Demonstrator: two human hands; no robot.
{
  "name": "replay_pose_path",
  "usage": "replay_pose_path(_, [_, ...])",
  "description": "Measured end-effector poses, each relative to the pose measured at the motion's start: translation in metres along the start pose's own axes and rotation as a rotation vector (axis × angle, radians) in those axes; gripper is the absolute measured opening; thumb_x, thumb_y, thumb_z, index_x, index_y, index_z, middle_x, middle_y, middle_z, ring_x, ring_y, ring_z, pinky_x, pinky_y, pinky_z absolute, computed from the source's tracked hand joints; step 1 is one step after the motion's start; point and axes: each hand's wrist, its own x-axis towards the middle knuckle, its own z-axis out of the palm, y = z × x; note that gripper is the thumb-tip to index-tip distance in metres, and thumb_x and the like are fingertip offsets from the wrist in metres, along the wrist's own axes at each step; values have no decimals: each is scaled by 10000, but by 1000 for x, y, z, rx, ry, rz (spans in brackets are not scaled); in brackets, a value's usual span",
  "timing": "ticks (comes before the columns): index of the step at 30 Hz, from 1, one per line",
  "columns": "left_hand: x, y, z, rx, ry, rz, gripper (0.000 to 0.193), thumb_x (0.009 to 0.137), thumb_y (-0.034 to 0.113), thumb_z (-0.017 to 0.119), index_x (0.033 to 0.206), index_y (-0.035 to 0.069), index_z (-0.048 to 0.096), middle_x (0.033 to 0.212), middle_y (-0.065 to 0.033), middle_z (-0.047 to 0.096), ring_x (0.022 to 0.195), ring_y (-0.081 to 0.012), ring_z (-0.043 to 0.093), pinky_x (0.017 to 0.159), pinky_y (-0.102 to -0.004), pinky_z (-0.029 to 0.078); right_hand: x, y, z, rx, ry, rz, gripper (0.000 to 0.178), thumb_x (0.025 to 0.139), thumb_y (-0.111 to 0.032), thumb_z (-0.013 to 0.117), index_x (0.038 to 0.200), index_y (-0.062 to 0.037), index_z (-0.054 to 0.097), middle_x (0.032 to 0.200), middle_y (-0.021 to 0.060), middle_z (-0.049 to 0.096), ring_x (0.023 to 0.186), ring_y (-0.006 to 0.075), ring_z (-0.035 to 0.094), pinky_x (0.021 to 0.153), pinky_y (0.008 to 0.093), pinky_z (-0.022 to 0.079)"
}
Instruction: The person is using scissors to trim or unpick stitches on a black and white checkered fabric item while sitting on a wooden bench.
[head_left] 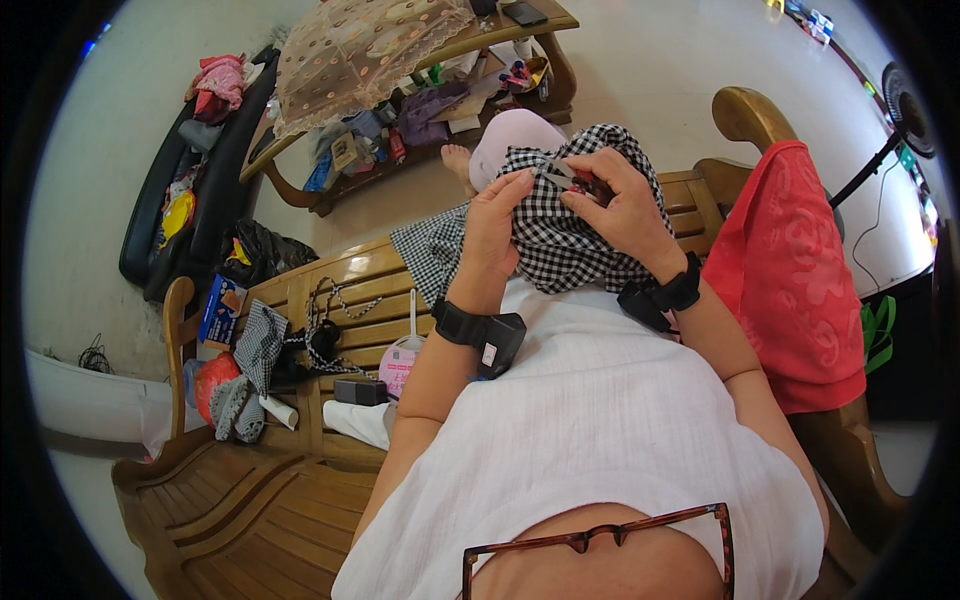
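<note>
Black-and-white checkered cloth [555, 245] lies bunched across my lap. My left hand [490, 225] is closed in a pinch on the cloth, at the left of the bunch. In my right hand [628, 208] is a small pair of scissors [562, 178] with silvery blades and a dark red handle. The blades point left, toward my left fingertips, and sit just over the cloth. My right fingers hide part of the handle. Whether the blades touch the fabric I cannot tell. Each wrist wears a black strap with a dark box.
I sit on a slatted wooden bench [215, 480]. To my left are a pink fan [398, 368], a black box [360, 392] and more checkered cloth [260, 345]. A red cloth [785, 285] drapes the right armrest. Ahead stands a cluttered low table [550, 25].
</note>
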Motion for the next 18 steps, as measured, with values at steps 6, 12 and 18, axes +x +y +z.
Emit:
replay_pose_path(6, [-1,-2,-2,-13,-7,13,142,809,106,571,916,29,624,862,-46,639,762,-130,597,705,-252,465,-2,0,1,5,2,28,295,688,-95,661,966,-30,584,815,100,543,731,229,543,664,287,437])
replay_pose_path(12, [0,-2,-3,-31,-35,-18,144,810,106,568,918,27,624,859,-53,642,754,-135,604,694,-255,472,-2,4,2,28,-1,50,307,683,-94,665,971,-29,582,822,97,555,732,216,553,657,285,443])
replay_pose_path(18, [1,-4,-5,-49,-50,-26,137,814,110,566,912,36,626,847,-49,646,741,-136,607,686,-253,474,-2,3,3,18,-10,77,301,687,-94,665,969,-28,580,829,96,561,735,212,558,657,279,445])
